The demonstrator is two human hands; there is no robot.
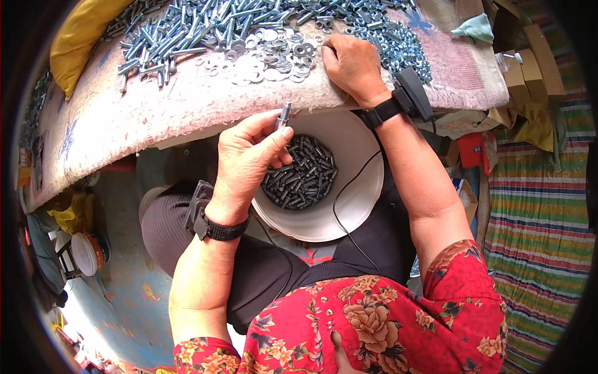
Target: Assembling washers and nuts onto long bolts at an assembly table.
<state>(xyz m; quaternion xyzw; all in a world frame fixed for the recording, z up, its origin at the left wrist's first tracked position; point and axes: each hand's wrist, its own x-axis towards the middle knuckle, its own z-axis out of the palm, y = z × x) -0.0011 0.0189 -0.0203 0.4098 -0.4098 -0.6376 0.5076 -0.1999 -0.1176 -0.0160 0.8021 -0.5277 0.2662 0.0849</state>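
Observation:
My left hand (243, 153) pinches a bolt (284, 113) between thumb and fingers, its threaded end pointing up, just off the table's front edge. Its lower part is hidden by my fingers. My right hand (354, 70) rests curled on the cloth-covered tabletop, between a spread of flat washers (268, 57) and a heap of small metal nuts (402, 47). Whatever its fingers close on is hidden. Behind the washers lies a large pile of silvery bolts (187, 34). Below my hands, a white bucket (358, 181) holds many dark metal pieces (302, 177), like short bolts.
The padded table edge (187, 121) curves in front of me, with a yellow cushion (84, 43) at far left. Black cables (339, 215) run from my wrist straps past the bucket. Cardboard boxes (529, 75) stand at right, above a striped sheet (539, 249).

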